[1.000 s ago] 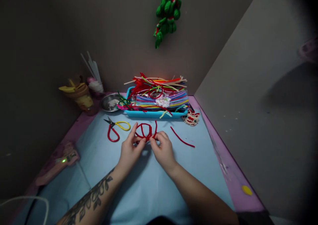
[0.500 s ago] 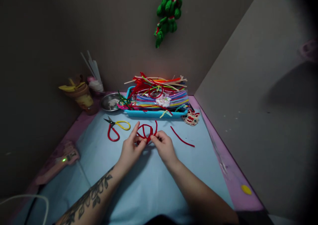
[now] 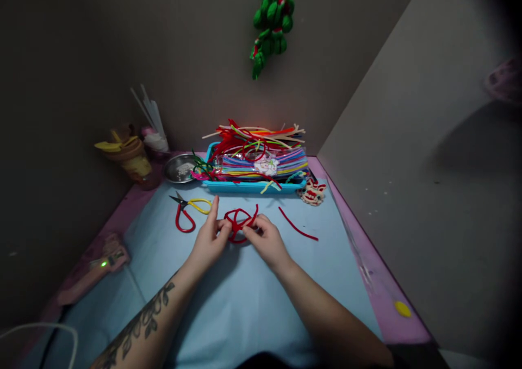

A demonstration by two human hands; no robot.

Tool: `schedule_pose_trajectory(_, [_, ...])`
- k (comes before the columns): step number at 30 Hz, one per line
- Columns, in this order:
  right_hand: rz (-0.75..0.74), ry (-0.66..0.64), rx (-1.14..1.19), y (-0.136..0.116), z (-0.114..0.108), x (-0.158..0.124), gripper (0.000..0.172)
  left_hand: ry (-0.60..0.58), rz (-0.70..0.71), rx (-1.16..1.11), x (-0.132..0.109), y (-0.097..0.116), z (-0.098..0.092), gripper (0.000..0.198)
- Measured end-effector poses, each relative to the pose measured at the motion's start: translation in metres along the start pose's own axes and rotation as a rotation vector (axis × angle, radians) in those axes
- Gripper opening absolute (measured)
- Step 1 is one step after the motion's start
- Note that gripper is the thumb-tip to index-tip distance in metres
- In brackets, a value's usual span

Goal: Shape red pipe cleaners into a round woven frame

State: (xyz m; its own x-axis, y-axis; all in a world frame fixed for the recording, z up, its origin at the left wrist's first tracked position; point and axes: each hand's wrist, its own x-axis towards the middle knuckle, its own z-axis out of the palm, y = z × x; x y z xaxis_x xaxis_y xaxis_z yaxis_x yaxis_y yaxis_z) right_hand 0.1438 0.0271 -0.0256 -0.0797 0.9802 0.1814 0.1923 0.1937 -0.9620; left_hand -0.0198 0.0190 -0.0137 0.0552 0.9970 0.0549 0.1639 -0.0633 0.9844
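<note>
Leafy dark tattoo (image 3: 147, 317), left forearm (image 3: 169, 307), bare wrists (image 3: 286, 271)

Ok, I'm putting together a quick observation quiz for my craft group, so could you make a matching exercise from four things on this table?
Things
1. Scissors
2. Looped red piece
3. Tray
4. Metal bowl

Places or colours
A. Blue, piled with coloured strips
B. Red and yellow handles
C. Silver, at the tray's left end
D. Between the left hand and the right hand

Pairs: 1-B, 2-D, 3-A, 4-C
</note>
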Motion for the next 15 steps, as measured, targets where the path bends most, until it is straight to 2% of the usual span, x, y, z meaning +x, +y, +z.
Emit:
schedule_pose_trajectory(3, [-0.032,0.021,-0.024,0.001,0.003,-0.002,0.008,0.002,0.048,0.049,0.0,-0.001,-0.001,0.075])
schedule_pose_trajectory(5, [-0.085,0.075,-0.029,0.001,0.005,-0.004,0.006,0.055,0.084,0.084,-0.001,-0.001,-0.002,0.071])
schedule_pose_trajectory(7, [-0.126,0.142,-0.023,0.001,0.006,-0.005,0.003,0.189,0.155,0.125,-0.001,0.0,-0.003,0.062])
schedule_pose_trajectory(9, [-0.137,0.198,-0.018,0.001,0.006,-0.005,0.003,0.356,0.244,0.175,-0.003,0.002,-0.003,0.041])
schedule_pose_trajectory(11, [-0.134,0.242,-0.013,0.001,0.006,-0.006,0.002,0.428,0.284,0.216,-0.005,0.004,-0.003,0.018])
schedule_pose_trajectory(15, [-0.127,0.305,0.016,0.001,0.006,-0.007,0.002,0.282,0.181,0.191,-0.01,0.006,0.005,0.018])
